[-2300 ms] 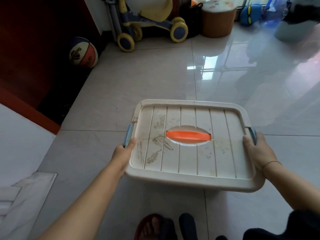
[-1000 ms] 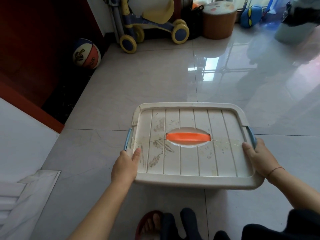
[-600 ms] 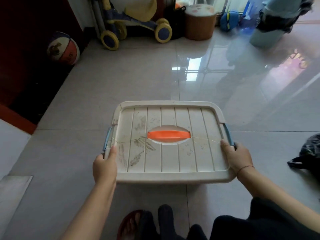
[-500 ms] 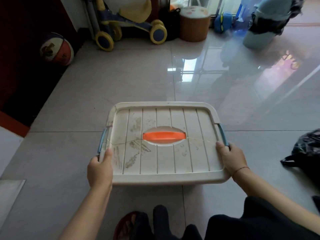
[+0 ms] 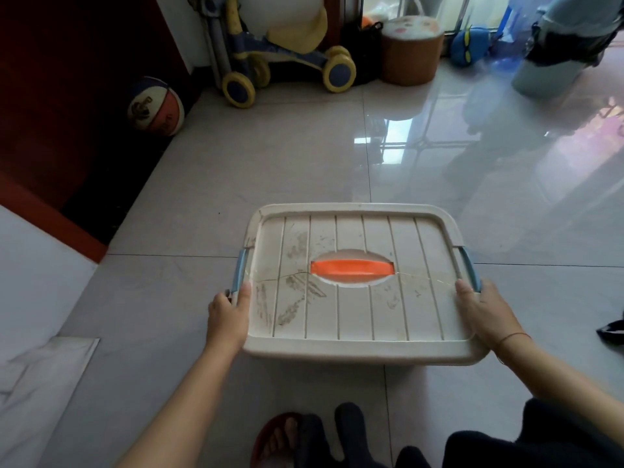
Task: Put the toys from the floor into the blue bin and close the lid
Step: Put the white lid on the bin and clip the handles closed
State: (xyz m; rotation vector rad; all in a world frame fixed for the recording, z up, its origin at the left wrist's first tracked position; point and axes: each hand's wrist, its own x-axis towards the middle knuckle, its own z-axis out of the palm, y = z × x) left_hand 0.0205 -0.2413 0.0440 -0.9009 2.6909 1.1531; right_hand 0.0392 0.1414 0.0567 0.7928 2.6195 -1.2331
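Observation:
The bin stands on the tiled floor in front of me, covered by its cream ribbed lid (image 5: 358, 319) with an orange handle (image 5: 352, 267) in an oval recess. A blue side latch (image 5: 240, 269) shows on the left and another blue latch (image 5: 470, 269) on the right. My left hand (image 5: 228, 317) grips the lid's left edge just below the latch, thumb on top. On the opposite edge my right hand (image 5: 484, 310) grips the same way. The bin's body and contents are hidden under the lid.
A basketball (image 5: 156, 105) lies at the back left by a dark red wall. A yellow-wheeled ride-on toy (image 5: 287, 62), a brown round stool (image 5: 412, 50) and a blue toy (image 5: 471, 49) stand along the back. A white mat (image 5: 37, 332) lies left; a black bag (image 5: 613, 327) right.
My view swung right and then back left while the bin stayed between my hands. Both hands keep their hold on the lid's side edges.

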